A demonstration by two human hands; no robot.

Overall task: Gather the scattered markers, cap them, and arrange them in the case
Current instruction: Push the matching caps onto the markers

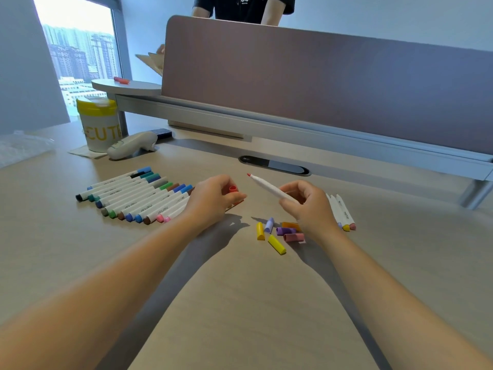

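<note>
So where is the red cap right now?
In the head view the red cap sits pinched in the left hand, just left of centre, beside the row of capped markers.

Both forearms reach forward from the near edge of the tabletop, bare to the elbows, converging toward its middle. The left hand (213, 198) hovers knuckles-up, fingers curled, thumb and fingertips pinching a small red cap (233, 188). The right hand (306, 202) is lifted just beside it (a little nearer the right edge), fingers curled round a white marker (269, 186) whose red tip points up-left toward the left hand.
</note>
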